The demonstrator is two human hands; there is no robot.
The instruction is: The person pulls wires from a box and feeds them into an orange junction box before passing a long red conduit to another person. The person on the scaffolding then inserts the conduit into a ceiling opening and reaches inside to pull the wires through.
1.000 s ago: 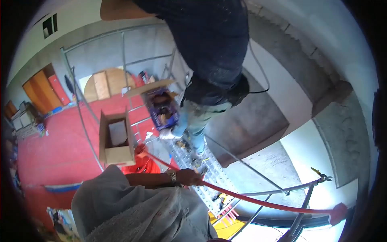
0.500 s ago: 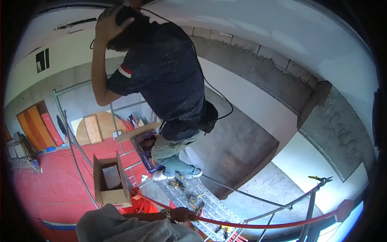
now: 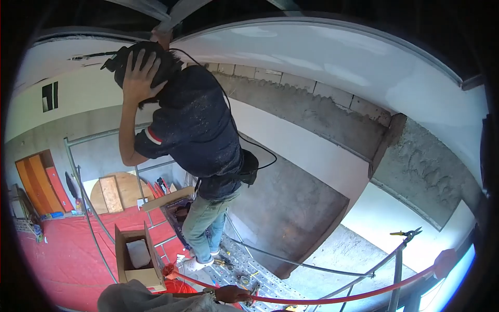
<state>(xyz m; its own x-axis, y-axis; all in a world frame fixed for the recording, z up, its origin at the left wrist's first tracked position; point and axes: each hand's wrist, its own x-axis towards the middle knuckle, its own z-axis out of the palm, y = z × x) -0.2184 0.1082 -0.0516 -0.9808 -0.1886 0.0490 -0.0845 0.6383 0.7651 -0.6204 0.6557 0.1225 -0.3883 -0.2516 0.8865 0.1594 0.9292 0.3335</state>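
At the bottom of the head view my left hand [image 3: 231, 294], with a watch or band at its wrist, is closed round a long, thin red pipe [image 3: 332, 300]. The pipe bows away to the right, towards a blurred reddish end piece [image 3: 445, 263]. Its other end runs left towards red coiled material [image 3: 179, 287] beside an open cardboard box [image 3: 138, 255]. Below my hand's level, tools [image 3: 244, 281] lie on a perforated metal platform [image 3: 236, 257]. Grey cloth [image 3: 138, 299] covers part of the lower edge and hides some of my forearm. My right hand is out of view.
Another person [image 3: 192, 125] stands on the platform, one hand on their head, the other arm raised towards the ceiling frame. Yellow-handled snips [image 3: 406, 233] rest on a scaffold rail [image 3: 364, 273]. A red sheet [image 3: 73, 255] covers the floor far below.
My view has tilted upward, showing more ceiling frame. The other person's hand has shifted on their head, which now shows more fully. My left hand stays on the red pipe.
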